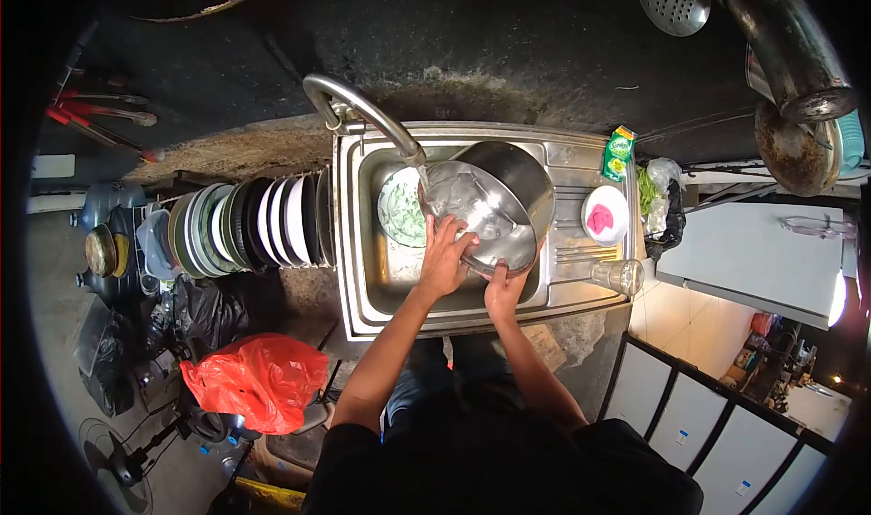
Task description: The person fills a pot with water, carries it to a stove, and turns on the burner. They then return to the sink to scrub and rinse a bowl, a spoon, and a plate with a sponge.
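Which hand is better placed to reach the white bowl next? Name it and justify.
Right, probably: the right hand, gripping the metal vessel, is nearer the white bowl and on its side. The left hand, also on the vessel, is farther away.

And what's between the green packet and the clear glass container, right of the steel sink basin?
In the head view, a round white bowl holding something pink sits between the green packet and the clear glass container.
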A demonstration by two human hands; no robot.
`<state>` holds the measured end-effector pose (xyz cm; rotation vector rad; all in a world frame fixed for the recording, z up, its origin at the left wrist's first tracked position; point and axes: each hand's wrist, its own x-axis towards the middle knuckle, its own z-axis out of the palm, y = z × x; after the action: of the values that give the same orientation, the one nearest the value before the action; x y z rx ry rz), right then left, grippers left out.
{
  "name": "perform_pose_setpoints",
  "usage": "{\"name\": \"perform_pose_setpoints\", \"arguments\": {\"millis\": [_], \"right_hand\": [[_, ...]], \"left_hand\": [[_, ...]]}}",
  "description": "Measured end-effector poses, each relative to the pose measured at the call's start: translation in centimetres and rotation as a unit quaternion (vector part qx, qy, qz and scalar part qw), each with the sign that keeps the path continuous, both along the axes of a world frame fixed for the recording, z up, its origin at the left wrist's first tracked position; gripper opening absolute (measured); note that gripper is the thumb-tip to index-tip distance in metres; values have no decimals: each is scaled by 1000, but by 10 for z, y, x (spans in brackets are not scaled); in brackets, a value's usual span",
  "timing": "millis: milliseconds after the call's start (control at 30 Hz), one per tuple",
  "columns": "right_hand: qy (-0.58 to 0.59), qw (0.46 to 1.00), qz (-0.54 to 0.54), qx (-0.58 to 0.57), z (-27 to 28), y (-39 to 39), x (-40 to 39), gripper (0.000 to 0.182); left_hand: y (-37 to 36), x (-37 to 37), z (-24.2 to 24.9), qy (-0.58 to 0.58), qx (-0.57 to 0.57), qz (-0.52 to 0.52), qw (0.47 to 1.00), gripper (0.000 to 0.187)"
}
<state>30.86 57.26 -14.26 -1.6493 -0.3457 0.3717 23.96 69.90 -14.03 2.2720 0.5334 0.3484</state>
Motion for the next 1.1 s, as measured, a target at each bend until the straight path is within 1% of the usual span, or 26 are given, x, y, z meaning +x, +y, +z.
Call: {"name": "perform_pose_setpoints", "arguments": {"millis": [100, 167, 200, 267, 300, 367, 467, 500, 567, 667, 767, 833, 967, 1033, 1067, 1100], "right_hand": [[25, 999, -10, 18, 7, 3, -5, 83], [17, 1000, -14, -3, 10, 5, -8, 82], [17, 1000, -14, -3, 12, 6, -8, 82], [64, 998, -14, 19, 16, 7, -9, 82], [64, 998, -15, 19, 14, 7, -8, 82], [-39, 998, 26, -41, 12, 7, -4, 82], [-45, 998, 14, -37, 15, 11, -5, 82], [-44, 998, 16, -36, 14, 12, -6, 82], [-1, 1000, 12, -14, 10, 13, -8, 81], [-1, 1000, 13, -16, 5, 15, -10, 81], [12, 1000, 5, 3, 2, 18, -11, 81], [8, 1000, 0, -9, 2, 20, -11, 82], [-9, 1000, 0, -18, 7, 24, -11, 83], [-11, 1000, 1, -26, 9, 23, -10, 82], [-12, 999, 0, -37, 9, 20, -10, 82], [-13, 999, 0, -38, 9, 20, -9, 82]], "left_hand": [[1, -2, -10, 0, -5, -7, 1000, 42], [0, -3, -11, -2, -5, -12, 1000, 41], [0, -4, -11, 16, -13, -17, 1000, 38], [-2, -7, -11, 35, -21, -24, 999, 35], [-5, -6, -11, 19, -28, -5, 999, 35], [-6, -5, -14, 2, -36, 13, 999, 34], [-2, -7, -14, 25, -11, 9, 1000, 38], [-1, -8, -12, 18, -28, 6, 999, 40], [-1, -10, -11, 12, -45, 2, 999, 41], [3, -13, -15, 29, -14, 8, 999, 41], [11, -17, -14, 42, -29, 3, 999, 38], [14, -18, -12, 5, -16, 26, 1000, 34], [18, -16, -11, 18, 11, 19, 1000, 28], [13, -12, -10, -18, -15, 42, 999, 23], [12, -14, -11, -19, -17, 42, 999, 23], [12, -15, -14, 4, -10, 27, 1000, 24]]}}
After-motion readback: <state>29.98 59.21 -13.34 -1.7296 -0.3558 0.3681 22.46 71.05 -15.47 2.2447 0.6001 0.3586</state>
